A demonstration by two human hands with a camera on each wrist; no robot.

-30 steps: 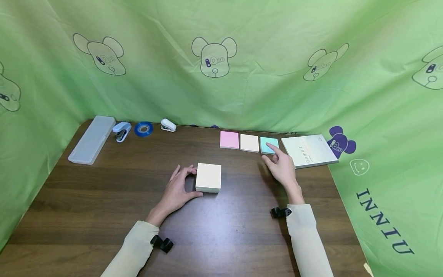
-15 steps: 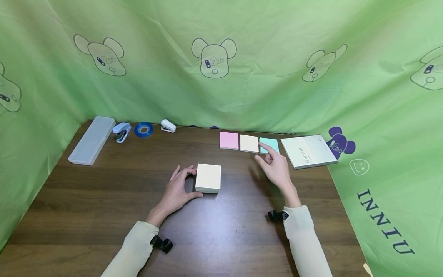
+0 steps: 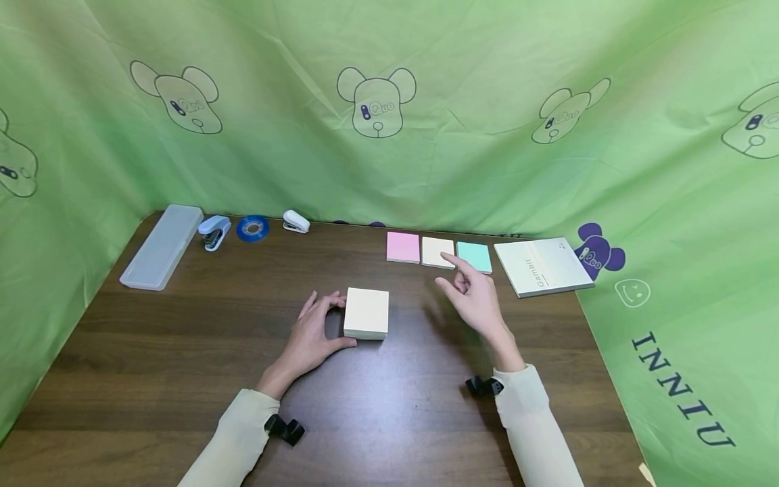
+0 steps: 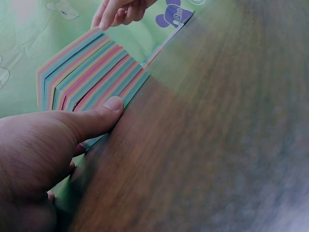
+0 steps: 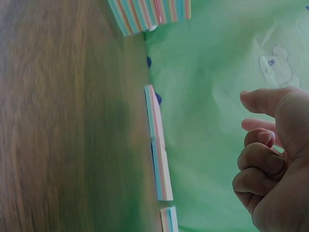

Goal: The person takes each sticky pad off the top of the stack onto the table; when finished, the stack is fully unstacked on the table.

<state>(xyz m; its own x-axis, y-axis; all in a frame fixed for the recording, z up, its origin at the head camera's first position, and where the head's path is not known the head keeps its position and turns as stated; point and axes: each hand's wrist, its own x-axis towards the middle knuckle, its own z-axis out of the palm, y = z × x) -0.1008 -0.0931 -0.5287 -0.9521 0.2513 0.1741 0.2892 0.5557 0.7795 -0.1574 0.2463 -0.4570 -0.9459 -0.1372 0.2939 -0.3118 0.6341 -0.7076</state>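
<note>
A thick block of sticky notes, cream on top, sits mid-table. My left hand holds it at its left side, thumb at the near corner, fingers at the far one. Striped coloured edges of the block show in the left wrist view, where the thumb lies against them. My right hand hovers with index finger and thumb extended, other fingers curled, gripping nothing. Its index fingertip appears over the white sticky note pad. A pink pad lies left of that one, a teal pad right.
Along the back edge stand a translucent case, a blue stapler, a roll of blue tape and a white stapler. A notebook lies at the back right. Green cloth hangs behind the table.
My right hand has moved left and slightly nearer, its index finger passing from over the teal pad to over the white one. My left hand and the block have stayed put.
</note>
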